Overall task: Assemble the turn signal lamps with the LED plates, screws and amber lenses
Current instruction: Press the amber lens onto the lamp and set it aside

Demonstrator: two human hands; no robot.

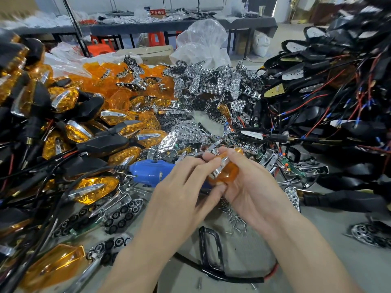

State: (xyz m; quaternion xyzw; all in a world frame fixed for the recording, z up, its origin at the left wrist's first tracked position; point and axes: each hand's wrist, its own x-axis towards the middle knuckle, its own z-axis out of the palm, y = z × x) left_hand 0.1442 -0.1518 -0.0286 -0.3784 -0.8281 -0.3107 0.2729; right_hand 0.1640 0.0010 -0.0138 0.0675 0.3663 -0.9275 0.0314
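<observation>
Hands: an amber lens (225, 173) with a chrome strip on it is gripped between the left hand (186, 191) and the right hand (249, 187), fingers of both closed around it, thumbs on top.
Hidden: the underside of the lens and whatever sits beneath it are covered by the fingers; whether a housing is attached cannot be told.
Behind the left hand: a blue electric screwdriver (151, 172) is laid on the table, its tip concealed by the left hand, its black cord trailing off to the left.
Below the hands: a small heap of screws (234, 218) is scattered just under the right wrist, individual screws hard to make out.
Left of the hands: finished lamps (93, 189) with amber faces and black bodies are piled up, cut off by the frame edge.
Beyond the hands: loose amber lenses (101, 81) and chrome reflector plates (211, 81) are heaped together.
Right of the hands: black housings with red and black wires (330, 102) are stacked high, blurred towards the corner.
Surface: a grey table (349, 250) is seen, bare only near the forearms.
Room: a long dark bench (148, 24) strewn with parts, a red sign, red stools and clear plastic bags (203, 39) are seen at the back, softly blurred.
</observation>
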